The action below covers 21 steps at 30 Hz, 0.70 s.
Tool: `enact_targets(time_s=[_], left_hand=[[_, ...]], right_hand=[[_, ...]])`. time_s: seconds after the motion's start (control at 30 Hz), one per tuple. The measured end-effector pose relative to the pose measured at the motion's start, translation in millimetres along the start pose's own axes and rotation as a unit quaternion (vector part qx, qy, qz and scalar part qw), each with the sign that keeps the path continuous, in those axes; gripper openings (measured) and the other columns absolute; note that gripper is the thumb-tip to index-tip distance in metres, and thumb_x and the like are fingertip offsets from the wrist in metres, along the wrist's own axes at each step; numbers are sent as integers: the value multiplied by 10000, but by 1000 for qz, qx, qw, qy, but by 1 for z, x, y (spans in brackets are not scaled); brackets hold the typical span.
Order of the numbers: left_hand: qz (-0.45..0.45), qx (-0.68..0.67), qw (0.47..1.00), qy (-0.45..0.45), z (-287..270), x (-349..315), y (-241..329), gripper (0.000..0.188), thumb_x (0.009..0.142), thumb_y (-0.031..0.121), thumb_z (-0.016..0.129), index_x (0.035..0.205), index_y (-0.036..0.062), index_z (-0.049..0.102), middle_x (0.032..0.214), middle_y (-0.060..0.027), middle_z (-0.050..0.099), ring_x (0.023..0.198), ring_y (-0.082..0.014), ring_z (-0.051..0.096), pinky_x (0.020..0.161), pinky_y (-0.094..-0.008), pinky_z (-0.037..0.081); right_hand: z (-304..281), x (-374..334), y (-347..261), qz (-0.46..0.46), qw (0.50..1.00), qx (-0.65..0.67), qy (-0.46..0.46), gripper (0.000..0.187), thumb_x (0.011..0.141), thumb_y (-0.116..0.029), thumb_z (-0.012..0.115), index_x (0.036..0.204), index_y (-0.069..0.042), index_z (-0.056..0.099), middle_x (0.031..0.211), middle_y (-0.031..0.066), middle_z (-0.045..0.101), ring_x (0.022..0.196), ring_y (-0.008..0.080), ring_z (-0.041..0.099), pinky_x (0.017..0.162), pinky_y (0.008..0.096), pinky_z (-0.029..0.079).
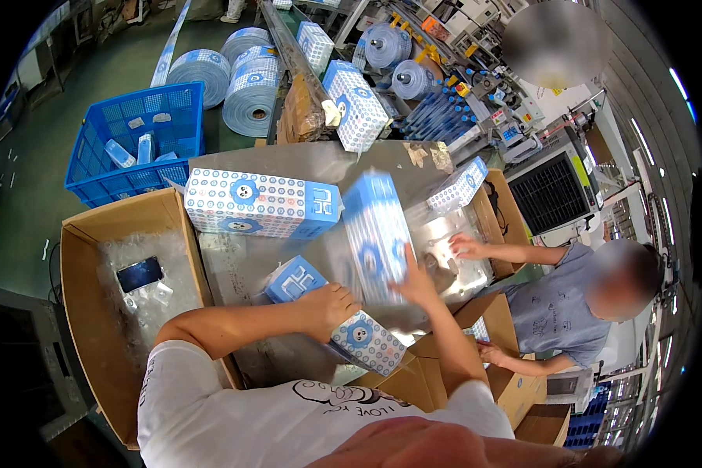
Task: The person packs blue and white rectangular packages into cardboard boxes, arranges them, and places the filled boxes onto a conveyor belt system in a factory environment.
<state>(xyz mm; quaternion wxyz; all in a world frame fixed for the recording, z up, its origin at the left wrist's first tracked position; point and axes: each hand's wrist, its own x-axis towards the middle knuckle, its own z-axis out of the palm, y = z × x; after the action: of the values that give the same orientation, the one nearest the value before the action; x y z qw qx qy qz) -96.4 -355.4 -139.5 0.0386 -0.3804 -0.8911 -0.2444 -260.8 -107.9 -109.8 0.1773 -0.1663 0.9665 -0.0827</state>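
The left hand curls over a blue-and-white pack above the metal table. It hides the pack's middle, so I can't tell if it grips. The right hand is by a blurry pack; I can't tell if its fingers pinch. The blue basket has small packs in it. The big cardboard box, partly covered by the left arm, has clear plastic and a dark phone inside.

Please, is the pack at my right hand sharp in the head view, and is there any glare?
Head view: the pack at your right hand is smeared, probably by motion; the table glares on its right side; edges curve toward the black rim.
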Motion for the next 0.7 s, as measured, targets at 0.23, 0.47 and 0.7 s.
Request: enact_targets(time_s=[0.23,0.47,0.7], left_hand=[[-23,39,999,9,20,8,16,765,602,220,762,1289,10,499,1112,-136,583,1074,-297,553,951,-381,399],[25,72,995,57,-22,35,108,773,643,235,766,1324,3,484,1066,-143,582,1049,-299,550,925,-405,398],[193,-156,968,-27,87,129,262,916,722,359,754,1477,111,300,1157,-208,532,1068,-387,543,914,-461,431]], right_hand=[[21,-52,-14,-73,983,-47,160,1151,624,-195,846,1544,-132,157,1172,276,537,1084,429,570,912,451,480],[-61,-126,16,-220,955,103,169,1092,654,-87,818,1546,-113,189,1411,263,432,1313,389,439,1068,403,382],[-128,-305,87,-269,929,187,173,1128,703,-95,830,1544,-3,83,1525,223,310,1395,284,341,1128,384,300]])
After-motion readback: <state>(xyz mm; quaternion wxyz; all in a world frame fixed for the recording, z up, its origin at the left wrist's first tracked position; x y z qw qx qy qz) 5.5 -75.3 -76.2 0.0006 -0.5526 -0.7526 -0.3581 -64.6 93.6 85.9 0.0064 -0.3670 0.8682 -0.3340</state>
